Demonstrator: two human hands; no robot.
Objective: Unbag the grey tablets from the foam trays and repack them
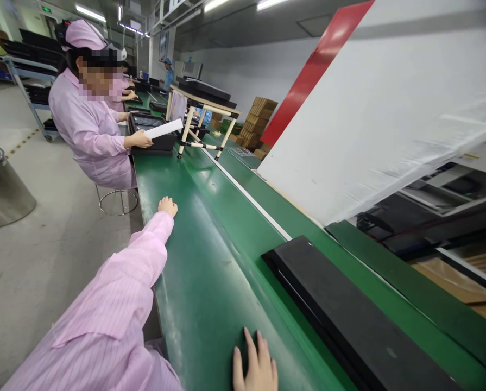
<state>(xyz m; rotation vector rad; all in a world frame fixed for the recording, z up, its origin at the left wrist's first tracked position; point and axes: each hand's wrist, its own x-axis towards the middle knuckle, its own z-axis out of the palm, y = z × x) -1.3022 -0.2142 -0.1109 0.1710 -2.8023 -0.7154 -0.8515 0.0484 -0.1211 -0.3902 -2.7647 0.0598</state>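
Observation:
My left hand lies at the end of my pink sleeve on the near edge of the green conveyor. Its fingers are curled into a loose fist and nothing shows in them. At the bottom of the view my right hand rests flat on the belt with its fingers stretched out, open and holding nothing. A long black flat panel lies on the belt just to the right of that hand, not touching it. A large white sheet with a red edge slants across the upper right.
A co-worker in pink sits further up the line, holding a white strip over a black tray. A pipe-frame stand straddles the belt. Cardboard boxes stand behind it. A metal bin stands on the floor at left.

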